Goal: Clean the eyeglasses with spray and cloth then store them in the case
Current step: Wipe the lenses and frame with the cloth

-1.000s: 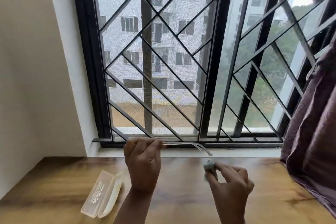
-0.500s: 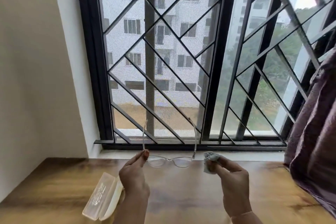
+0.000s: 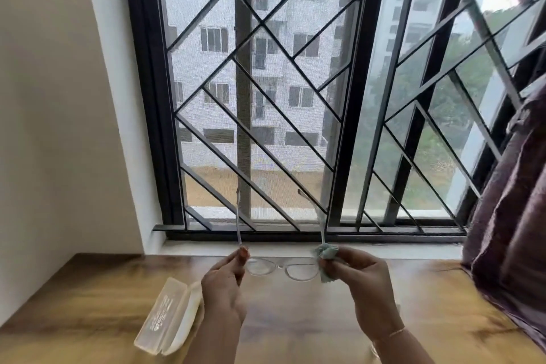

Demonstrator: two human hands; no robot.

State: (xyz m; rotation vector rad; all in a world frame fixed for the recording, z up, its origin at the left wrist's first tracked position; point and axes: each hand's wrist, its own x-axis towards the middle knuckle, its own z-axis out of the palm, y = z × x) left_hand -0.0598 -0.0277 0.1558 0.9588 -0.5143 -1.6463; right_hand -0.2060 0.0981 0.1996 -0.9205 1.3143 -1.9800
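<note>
Both hands hold the clear, thin-rimmed plastic eyeglasses (image 3: 280, 267) up over the brown wooden table (image 3: 88, 304), one hand at each end of the front. The left hand (image 3: 224, 284) pinches the left corner by the hinge between thumb and forefinger. The right hand (image 3: 363, 284) closes its thumb and fingers on a small crumpled pale blue-green cloth (image 3: 325, 254). That cloth is bunched against the right corner of the frame, so it sits between the fingers and the glasses there.

The two lenses span the gap between the hands, clear of the table. Both temples are unfolded and point away towards the black window grille (image 3: 260, 133) on the far side.

As for progress, the wiping stage looks to be in hand. The cloth is at the frame's edge, not on a lens, so this may be a check of the lenses or a last pass at the hinge. No spray bottle is in view, so I cannot tell whether the spraying is done.

Storing is left to do. The translucent cream plastic case (image 3: 168, 316) lies on the near left of the table, just beside the left forearm, and appears open. By my reading, the temples need folding before the eyeglasses go in and the lid shuts.
</note>
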